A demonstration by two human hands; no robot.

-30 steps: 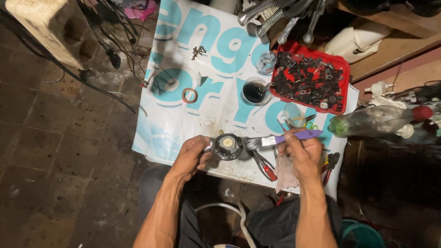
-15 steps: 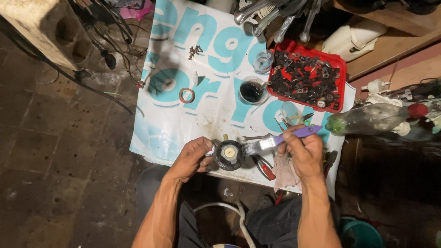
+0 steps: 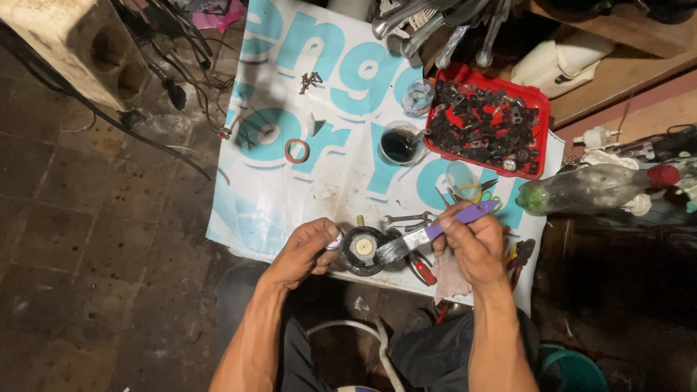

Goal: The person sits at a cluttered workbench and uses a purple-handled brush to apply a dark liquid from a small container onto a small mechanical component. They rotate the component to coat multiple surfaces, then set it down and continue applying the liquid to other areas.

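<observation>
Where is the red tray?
In the head view, the red tray sits upper right on the white sheet, just right of the dark cup.

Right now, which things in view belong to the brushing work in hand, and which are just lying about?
In use:
left hand gripping the round black part
right hand holding the purple-handled brush against it

Lying about:
red tray of small metal parts
glass of dark liquid
red ring
plastic bottle
red-handled pliers
</observation>
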